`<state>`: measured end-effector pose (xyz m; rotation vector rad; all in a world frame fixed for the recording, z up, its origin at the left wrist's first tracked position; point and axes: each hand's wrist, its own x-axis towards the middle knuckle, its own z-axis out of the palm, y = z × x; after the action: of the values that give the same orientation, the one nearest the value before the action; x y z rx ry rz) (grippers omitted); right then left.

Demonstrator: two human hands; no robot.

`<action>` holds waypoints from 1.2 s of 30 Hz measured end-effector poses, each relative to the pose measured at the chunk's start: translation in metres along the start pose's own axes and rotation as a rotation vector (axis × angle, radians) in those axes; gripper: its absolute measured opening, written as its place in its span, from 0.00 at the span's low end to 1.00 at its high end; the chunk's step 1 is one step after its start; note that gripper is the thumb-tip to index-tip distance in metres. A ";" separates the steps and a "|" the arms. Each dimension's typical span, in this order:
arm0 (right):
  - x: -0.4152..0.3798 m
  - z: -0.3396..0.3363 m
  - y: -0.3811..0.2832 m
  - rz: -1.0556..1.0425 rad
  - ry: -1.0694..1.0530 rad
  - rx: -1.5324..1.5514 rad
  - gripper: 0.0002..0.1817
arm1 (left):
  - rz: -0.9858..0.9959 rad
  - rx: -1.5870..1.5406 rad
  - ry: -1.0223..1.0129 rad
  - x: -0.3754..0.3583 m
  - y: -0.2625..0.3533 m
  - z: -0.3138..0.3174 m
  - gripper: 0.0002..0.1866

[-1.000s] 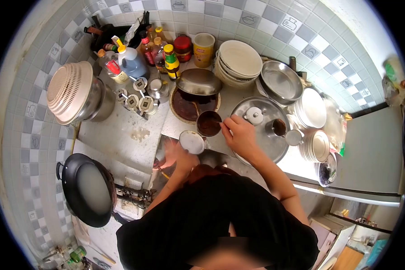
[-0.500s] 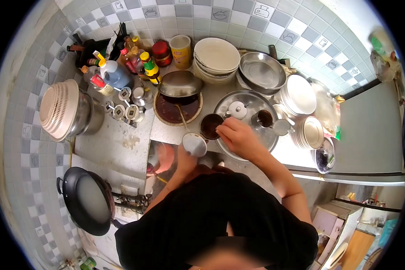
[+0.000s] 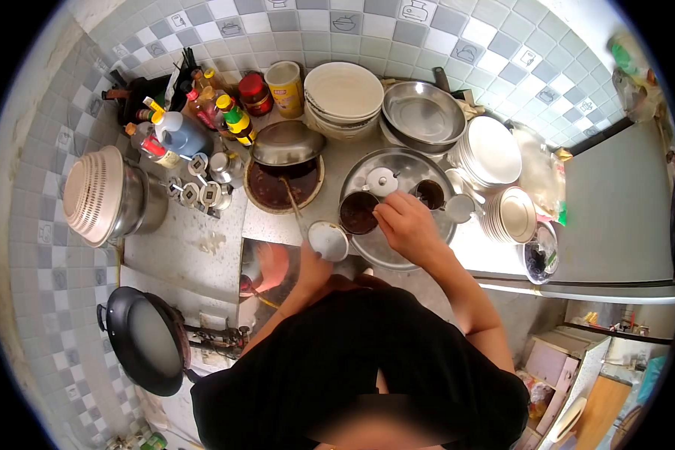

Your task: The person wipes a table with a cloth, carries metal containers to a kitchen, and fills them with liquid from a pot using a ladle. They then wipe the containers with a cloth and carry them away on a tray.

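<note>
My right hand (image 3: 406, 226) rests on the round metal tray (image 3: 427, 247), its fingers closed at the rim of a metal cup of dark paste (image 3: 358, 213) that stands at the tray's left edge. My left hand (image 3: 307, 262) is lower, at the counter's front edge, and holds a small round metal lid (image 3: 328, 241) just left of the cup. Beyond them lies a wide dish of dark sauce (image 3: 277, 189) with a spoon handle sticking out of it.
The tray also carries a small white lidded pot (image 3: 381, 181), a second dark-filled cup (image 3: 430, 193) and a small metal cup (image 3: 460, 208). Stacked bowls (image 3: 343, 90), a steel basin (image 3: 424, 112), plates (image 3: 493, 150) and bottles (image 3: 202, 120) crowd the back. A wok (image 3: 146, 341) sits lower left.
The cup of dark paste has moved right with my right hand, from the counter onto the tray's left edge. The lid in my left hand stays beside it.
</note>
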<state>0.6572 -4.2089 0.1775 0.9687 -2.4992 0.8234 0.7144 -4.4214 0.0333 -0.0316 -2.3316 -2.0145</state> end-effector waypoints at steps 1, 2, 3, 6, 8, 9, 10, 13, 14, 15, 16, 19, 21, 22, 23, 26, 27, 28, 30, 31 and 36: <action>-0.003 -0.005 0.000 0.002 -0.042 -0.044 0.05 | -0.003 0.002 -0.005 0.000 0.003 0.002 0.13; -0.005 -0.008 -0.001 0.009 -0.042 -0.045 0.05 | -0.029 -0.080 -0.013 -0.001 0.006 0.004 0.13; -0.008 -0.009 -0.003 0.051 -0.034 0.038 0.05 | -0.057 -0.163 -0.021 0.000 0.013 0.007 0.13; -0.020 -0.005 0.003 0.164 0.030 0.127 0.06 | -0.160 -0.101 -0.062 -0.001 0.003 0.013 0.20; -0.026 -0.002 0.008 0.230 0.087 0.135 0.07 | -0.167 -0.092 -0.062 -0.002 0.005 0.015 0.19; -0.030 -0.003 0.009 0.327 0.092 0.123 0.08 | -0.174 -0.084 -0.060 -0.001 0.007 0.016 0.19; -0.034 -0.004 0.011 0.426 0.097 0.110 0.09 | -0.175 -0.080 -0.065 -0.001 0.007 0.018 0.19; -0.043 -0.007 0.017 0.510 0.148 0.085 0.10 | -0.132 -0.073 -0.110 0.001 -0.001 0.025 0.20; -0.046 -0.008 0.020 0.518 0.150 0.082 0.10 | -0.184 -0.098 -0.128 0.001 -0.008 0.026 0.20; -0.048 -0.009 0.023 0.535 0.161 0.081 0.10 | -0.237 -0.123 -0.146 0.000 -0.019 0.027 0.20; -0.050 -0.009 0.026 0.553 0.171 0.081 0.10 | -0.240 -0.122 -0.154 -0.002 -0.046 0.028 0.20; -0.052 -0.004 0.038 0.571 0.206 0.096 0.11 | -0.106 0.049 -0.073 -0.006 -0.090 0.036 0.13; -0.057 -0.001 0.045 0.606 0.221 0.130 0.11 | -0.196 0.041 -0.031 -0.008 -0.082 0.043 0.13; -0.059 0.000 0.047 0.634 0.231 0.169 0.11 | -0.197 0.041 -0.034 -0.007 -0.058 0.046 0.13; -0.061 -0.002 0.047 0.637 0.231 0.170 0.11 | -0.269 -0.019 -0.065 -0.005 -0.025 0.049 0.14; -0.070 -0.011 0.040 0.676 0.329 0.232 0.08 | -0.264 -0.315 -0.342 0.011 0.008 0.052 0.11; -0.075 -0.015 0.039 0.708 0.365 0.242 0.07 | -0.264 -0.439 -0.338 0.011 0.014 0.059 0.12; -0.081 -0.019 0.038 0.740 0.400 0.251 0.06 | -0.265 -0.441 -0.339 0.012 0.021 0.064 0.12; -0.099 -0.024 0.044 0.740 0.447 0.229 0.05 | -0.332 -0.358 -0.305 0.013 0.030 0.070 0.16; -0.108 -0.027 0.047 0.738 0.495 0.207 0.05 | -0.333 -0.359 -0.306 0.013 0.031 0.071 0.16; -0.147 -0.030 0.069 0.928 0.691 0.239 0.09 | -0.331 -0.297 -0.265 0.013 0.032 0.085 0.12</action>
<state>0.7163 -4.0750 0.1016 -0.4793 -2.1423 1.4187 0.7005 -4.3324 0.0536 0.0848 -2.2797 -2.6548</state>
